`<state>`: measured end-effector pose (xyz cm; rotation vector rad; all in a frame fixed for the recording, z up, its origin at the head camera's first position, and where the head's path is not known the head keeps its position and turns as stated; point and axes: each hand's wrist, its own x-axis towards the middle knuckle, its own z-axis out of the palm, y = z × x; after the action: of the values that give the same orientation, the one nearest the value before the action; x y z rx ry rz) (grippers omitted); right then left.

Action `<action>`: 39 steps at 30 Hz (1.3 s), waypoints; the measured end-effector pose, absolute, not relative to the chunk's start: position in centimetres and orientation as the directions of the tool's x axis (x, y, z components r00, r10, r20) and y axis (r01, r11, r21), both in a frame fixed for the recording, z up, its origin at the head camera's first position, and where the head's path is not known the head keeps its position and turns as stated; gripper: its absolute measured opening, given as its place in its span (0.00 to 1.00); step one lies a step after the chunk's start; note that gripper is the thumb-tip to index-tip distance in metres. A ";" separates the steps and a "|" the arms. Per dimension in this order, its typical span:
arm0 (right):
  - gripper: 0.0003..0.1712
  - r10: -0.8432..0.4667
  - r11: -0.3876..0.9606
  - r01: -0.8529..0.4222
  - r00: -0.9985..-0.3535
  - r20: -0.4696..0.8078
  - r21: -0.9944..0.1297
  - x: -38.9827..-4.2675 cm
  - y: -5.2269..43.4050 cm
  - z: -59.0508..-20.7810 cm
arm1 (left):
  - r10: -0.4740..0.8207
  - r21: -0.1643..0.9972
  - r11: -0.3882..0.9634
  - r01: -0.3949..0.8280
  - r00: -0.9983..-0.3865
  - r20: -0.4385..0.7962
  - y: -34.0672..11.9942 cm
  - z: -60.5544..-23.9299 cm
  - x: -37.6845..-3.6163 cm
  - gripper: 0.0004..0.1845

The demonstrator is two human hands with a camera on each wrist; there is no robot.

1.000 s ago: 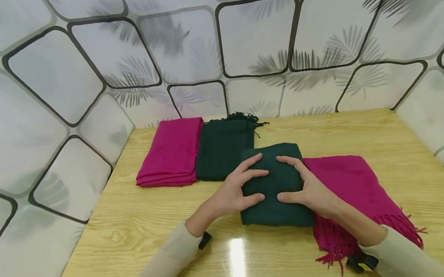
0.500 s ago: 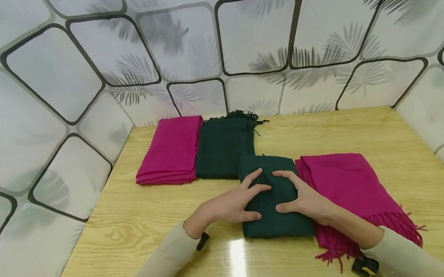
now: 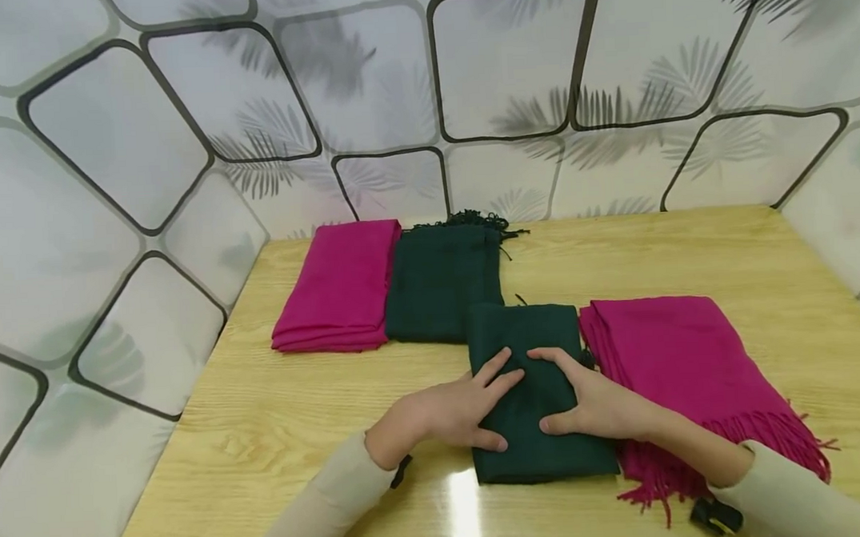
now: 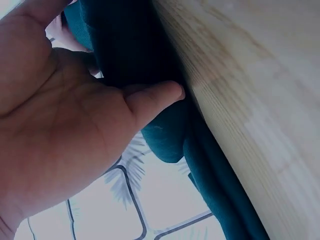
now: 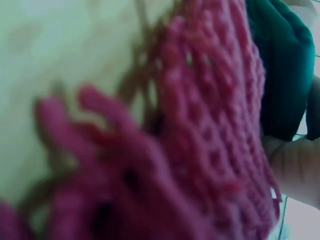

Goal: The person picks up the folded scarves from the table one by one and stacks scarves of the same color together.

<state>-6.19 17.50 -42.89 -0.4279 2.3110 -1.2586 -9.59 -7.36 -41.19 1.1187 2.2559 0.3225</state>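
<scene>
Since the earlier frames, both hands have been drawn back toward the near edge of the folded dark green scarf (image 3: 536, 392), which now lies flatter and squarer on the wooden table (image 3: 689, 249).

At the far left, a folded magenta scarf (image 3: 340, 288) is seen, with a second folded dark green scarf (image 3: 441, 280) just beside it. Nearer the middle, the left hand (image 3: 447, 412) is laid on the scarf's left half, fingers straight and spread, thumb pressed against the near fold; the left wrist view shows the thumb (image 4: 155, 97) touching the dark cloth at its edge. The right hand (image 3: 594, 401) is laid flat on the right half, fingers extended, nothing pinched. To the right, a fringed magenta scarf (image 3: 679, 362) lies touching the green one.

The step in hand appears to be smoothing the fold. It is judged best done with even, flat pressure stroked outward from the middle, so the layers stay aligned and the neighbouring fringe is not dragged.
</scene>
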 end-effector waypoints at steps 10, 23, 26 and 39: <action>0.47 -0.425 0.818 -0.271 -0.879 -0.215 -0.507 -4.0 17.7 -40.6 | 0.759 0.376 0.646 0.665 -0.507 -0.407 -7.2 -41.3 -8.7 0.48; 0.50 -0.541 0.829 -0.516 -0.837 -0.078 -0.215 -2.9 17.9 -41.2 | 0.755 0.336 0.644 0.688 -0.501 -0.423 -7.4 -41.1 -7.9 0.48; 0.50 -0.571 0.810 -0.517 -0.802 -0.175 -0.275 -3.1 18.1 -41.4 | 0.751 0.324 0.646 0.691 -0.498 -0.434 -7.4 -41.1 -7.6 0.48; 0.58 -0.591 0.801 -0.500 -0.748 -0.302 -0.330 -2.1 17.9 -41.6 | 0.728 0.215 0.644 0.735 -0.501 -0.469 -7.2 -40.5 -6.1 0.48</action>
<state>-2.10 17.90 -41.65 -0.8225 2.5946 -0.3215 -6.11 -7.19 -40.46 1.1388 2.3373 -0.0174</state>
